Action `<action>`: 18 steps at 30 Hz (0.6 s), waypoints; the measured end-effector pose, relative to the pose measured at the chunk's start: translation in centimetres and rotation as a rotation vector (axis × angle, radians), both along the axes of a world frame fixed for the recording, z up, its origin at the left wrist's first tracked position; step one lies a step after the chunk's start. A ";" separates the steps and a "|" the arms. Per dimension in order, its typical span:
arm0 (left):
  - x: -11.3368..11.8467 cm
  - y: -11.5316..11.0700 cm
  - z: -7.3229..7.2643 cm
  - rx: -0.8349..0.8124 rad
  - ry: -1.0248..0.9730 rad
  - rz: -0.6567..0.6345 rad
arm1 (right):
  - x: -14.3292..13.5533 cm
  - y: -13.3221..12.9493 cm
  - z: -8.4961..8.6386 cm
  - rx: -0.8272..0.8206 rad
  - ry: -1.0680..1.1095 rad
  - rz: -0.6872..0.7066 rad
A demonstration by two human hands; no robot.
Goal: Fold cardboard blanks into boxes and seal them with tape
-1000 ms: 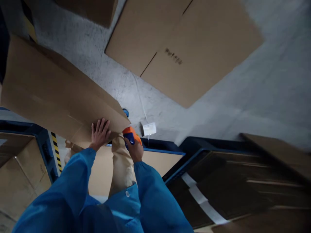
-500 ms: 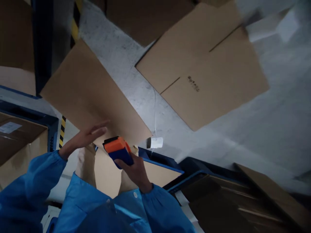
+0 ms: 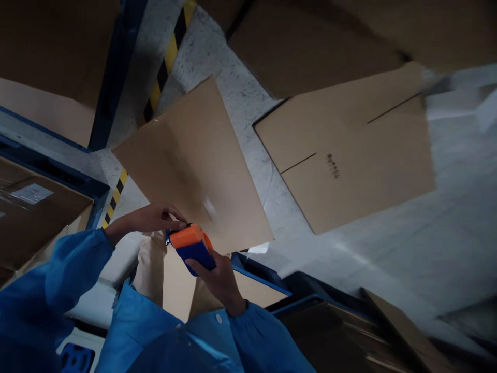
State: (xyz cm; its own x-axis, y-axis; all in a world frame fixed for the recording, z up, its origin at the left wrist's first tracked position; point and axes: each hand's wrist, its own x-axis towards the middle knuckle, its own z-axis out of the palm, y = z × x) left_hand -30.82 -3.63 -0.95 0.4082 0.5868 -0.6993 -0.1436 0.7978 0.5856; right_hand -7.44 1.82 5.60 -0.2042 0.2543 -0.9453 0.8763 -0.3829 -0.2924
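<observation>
My right hand (image 3: pixel 219 280) is wrapped round an orange and blue tape dispenser (image 3: pixel 193 249), holding it in front of my body. At the dispenser's dark front edge, the fingers of my left hand (image 3: pixel 161 217) are curled and pressed together; whatever they pinch is too small to make out. Beyond both hands lies a plain brown cardboard box (image 3: pixel 202 160), its smooth face towards me, with a shiny streak near its closer edge.
A flattened carton (image 3: pixel 365 171) with slots and dark print lies on the floor to the right. Stacked cartons on a blue pallet (image 3: pixel 101 194) stand at left. Folded cardboard (image 3: pixel 334 331) is at lower right. Yellow-black tape (image 3: pixel 165 67) marks the floor.
My left hand has moved in to the dispenser's front edge, its fingers closing from a flatter pose. The view has shifted, so the cardboard appears further right and lower.
</observation>
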 end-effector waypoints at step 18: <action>-9.8 3.9 -2.9 0.252 0.227 0.035 | -7.4 1.1 -0.3 0.177 -0.094 -0.006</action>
State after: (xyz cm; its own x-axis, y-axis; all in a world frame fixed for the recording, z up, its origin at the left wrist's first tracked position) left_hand -40.66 0.32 -3.86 0.2351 0.7636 -0.6014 -0.0113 0.6208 0.7839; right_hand -14.82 2.88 5.29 -0.1154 0.4192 -0.9005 0.9006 -0.3382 -0.2729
